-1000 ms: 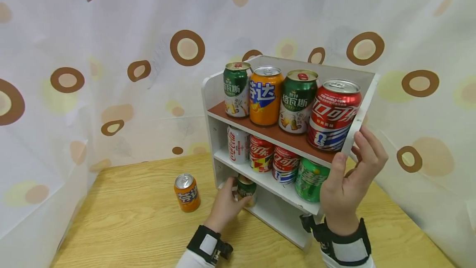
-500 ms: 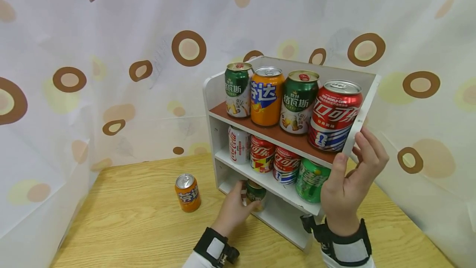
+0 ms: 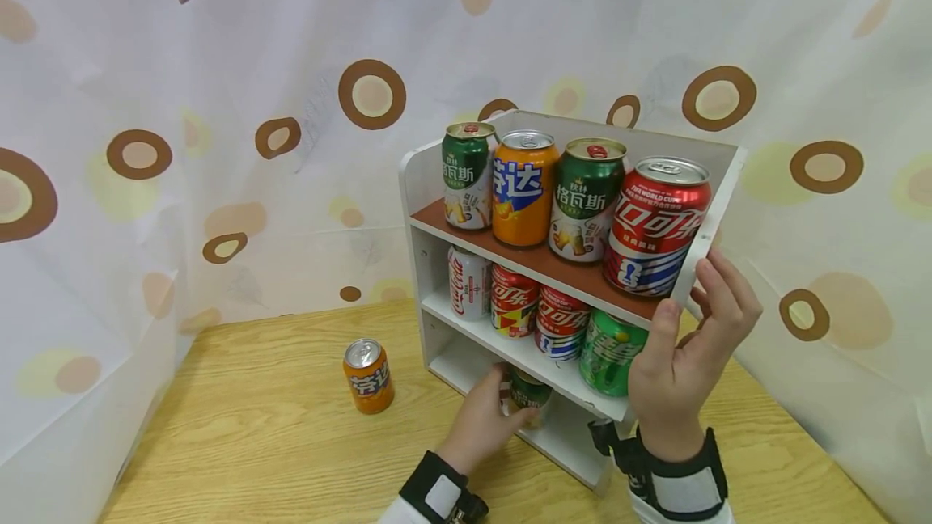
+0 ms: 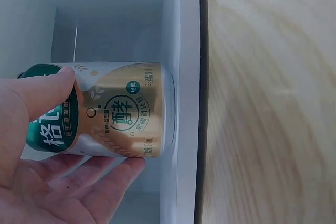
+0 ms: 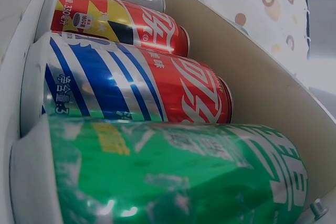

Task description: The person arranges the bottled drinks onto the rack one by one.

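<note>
My left hand (image 3: 484, 420) grips a green, white and gold kvass can (image 4: 121, 109) on the bottom shelf (image 3: 575, 445) of a small white rack. In the left wrist view the thumb lies on one side of the can and the fingers curl round the other. The can stands upright, its base at the shelf's front lip (image 4: 188, 103). My right hand (image 3: 684, 354) holds the rack's right side panel (image 3: 709, 225), thumb at the front edge and fingers on the outer face. The right wrist view shows a green can (image 5: 173, 177) close to that wrist.
On the top shelf stand two green kvass cans, an orange Fanta can (image 3: 523, 192) and a red cola can (image 3: 655, 225). A white can (image 3: 468, 285), two red cans and a green can fill the middle shelf. Another orange Fanta can (image 3: 368, 378) stands on the wooden table (image 3: 255, 427).
My left hand has moved the kvass can to the right along the bottom shelf, from near the left wall toward the middle. The right hand has stayed on the side panel.
</note>
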### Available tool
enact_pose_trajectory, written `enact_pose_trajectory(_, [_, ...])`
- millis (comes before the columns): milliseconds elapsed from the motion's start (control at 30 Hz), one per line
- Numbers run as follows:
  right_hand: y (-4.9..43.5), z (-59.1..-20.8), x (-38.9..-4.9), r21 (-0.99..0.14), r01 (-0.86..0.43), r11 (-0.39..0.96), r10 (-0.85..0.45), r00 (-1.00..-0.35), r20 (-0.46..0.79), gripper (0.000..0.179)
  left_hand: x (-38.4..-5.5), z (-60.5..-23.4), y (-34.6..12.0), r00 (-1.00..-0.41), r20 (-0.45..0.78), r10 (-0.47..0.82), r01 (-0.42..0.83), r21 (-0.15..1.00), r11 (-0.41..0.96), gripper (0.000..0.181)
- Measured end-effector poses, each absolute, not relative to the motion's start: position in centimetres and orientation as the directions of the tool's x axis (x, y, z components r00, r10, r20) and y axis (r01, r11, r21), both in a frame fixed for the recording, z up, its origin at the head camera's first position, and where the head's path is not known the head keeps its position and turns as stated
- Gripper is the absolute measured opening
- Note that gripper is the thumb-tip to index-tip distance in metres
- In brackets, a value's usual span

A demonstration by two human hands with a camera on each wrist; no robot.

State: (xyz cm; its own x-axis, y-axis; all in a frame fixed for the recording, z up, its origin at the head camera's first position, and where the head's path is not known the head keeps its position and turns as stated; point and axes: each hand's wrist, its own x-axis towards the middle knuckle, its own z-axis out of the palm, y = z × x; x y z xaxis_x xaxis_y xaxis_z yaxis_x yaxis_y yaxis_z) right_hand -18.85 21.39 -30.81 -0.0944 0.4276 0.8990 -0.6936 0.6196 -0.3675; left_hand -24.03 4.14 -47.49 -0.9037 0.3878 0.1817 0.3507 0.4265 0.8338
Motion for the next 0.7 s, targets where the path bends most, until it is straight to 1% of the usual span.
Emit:
enact_pose_trajectory(300, [21.3,-30.8,-18.8,-0.367,-0.696,0.617,0.427,-0.095,0.899,0.029,-23.1,-47.5,5.6,-0.898,0.148,0.414,0.337,0.836,0.432,0.072])
enact_pose_trajectory(700, [21.2,-30.7,-18.8,-0.368,-0.696,0.616,0.428,-0.097,0.899,0.03,-22.3,-47.6,6.8,-0.881,0.155,0.447,0.359,0.834,0.419,0.074])
